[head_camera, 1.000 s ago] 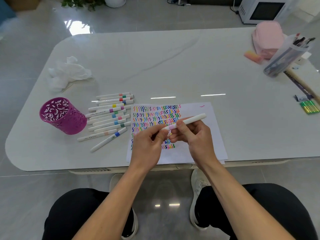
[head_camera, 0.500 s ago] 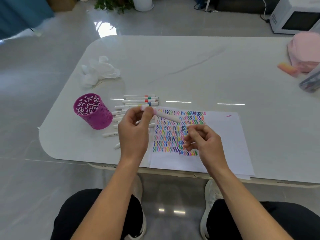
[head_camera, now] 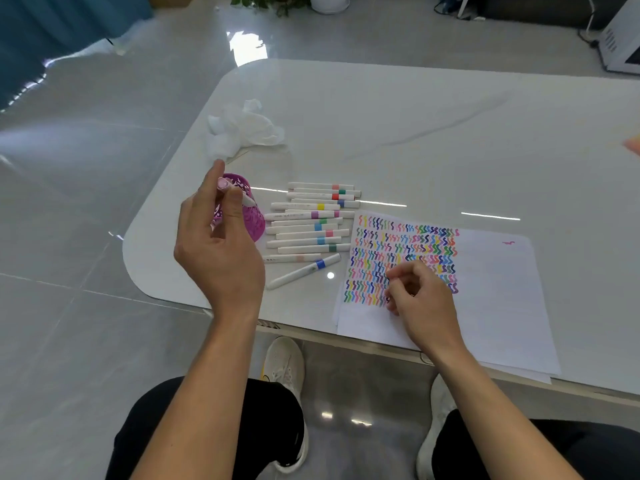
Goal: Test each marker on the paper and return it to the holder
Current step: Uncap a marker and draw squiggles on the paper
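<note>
My left hand point(head_camera: 220, 244) pinches a white marker with a pink cap point(head_camera: 232, 190) and holds it over the mouth of the purple cut-out holder point(head_camera: 251, 221), which my hand partly hides. My right hand point(head_camera: 420, 299) rests with loosely curled fingers on the white paper point(head_camera: 491, 289), over rows of coloured squiggles, and holds nothing that I can see. Several white markers with coloured bands point(head_camera: 311, 225) lie in a row on the table between the holder and the paper.
A crumpled white tissue point(head_camera: 242, 128) lies behind the holder. The white table's rounded edge point(head_camera: 145, 278) runs close to the holder on the left. My knees and shoes show under the near edge. A white appliance point(head_camera: 623, 43) stands on the floor at far right.
My left hand has carried the pink-capped marker leftward from over the paper to above the holder. My right hand let go of it and came down onto the paper.
</note>
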Demonstrator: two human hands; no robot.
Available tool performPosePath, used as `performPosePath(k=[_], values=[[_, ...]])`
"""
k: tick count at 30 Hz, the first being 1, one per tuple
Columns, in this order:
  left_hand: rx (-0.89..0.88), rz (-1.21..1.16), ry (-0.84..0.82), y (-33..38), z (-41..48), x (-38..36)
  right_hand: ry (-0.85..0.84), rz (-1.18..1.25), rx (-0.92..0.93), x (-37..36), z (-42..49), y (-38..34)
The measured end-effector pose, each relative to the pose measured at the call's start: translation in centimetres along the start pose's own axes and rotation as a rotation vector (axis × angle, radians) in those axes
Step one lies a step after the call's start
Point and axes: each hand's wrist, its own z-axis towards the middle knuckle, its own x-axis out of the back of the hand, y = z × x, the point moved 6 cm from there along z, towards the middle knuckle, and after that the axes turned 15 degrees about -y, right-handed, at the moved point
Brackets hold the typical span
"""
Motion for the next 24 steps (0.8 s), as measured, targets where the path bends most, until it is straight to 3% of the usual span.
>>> performPosePath(k=[9,16,24], values=[[-0.059,0.048,0.01,-0.4,0.7,0.8,0.003,-0.063,-0.005,-0.3,0.1,-0.6],[0.203,0.16,-0.077,-3.7,1.9,0.4,0.002,-0.062,-0.014,-0.2,0.0,-0.5],[0.315,0.48,-0.152,-4.7,2.0,0.1,0.003,-0.068,-0.001,-0.3,0.1,-0.4]])
